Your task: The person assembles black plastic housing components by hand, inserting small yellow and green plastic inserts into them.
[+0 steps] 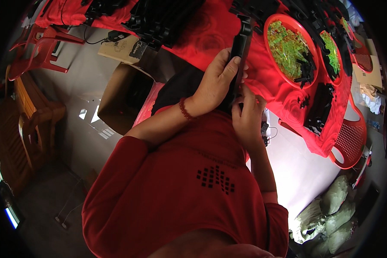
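Observation:
My left hand (217,79), with a red bead bracelet on its wrist, is wrapped round a long black plastic strip (241,41) that stands up over the red tablecloth (219,30). My right hand (247,116) grips the lower end of the same strip just below the left hand. A red basin (271,22) holding several small green translucent pieces and a few black parts sits on the table to the right of the strip.
A second red basin (323,36) with green pieces lies farther right. Black strips are stacked at the table's far side (163,17). An open cardboard box (120,92) stands on the floor at left, a red plastic chair (348,137) at right, filled sacks (331,215) lower right.

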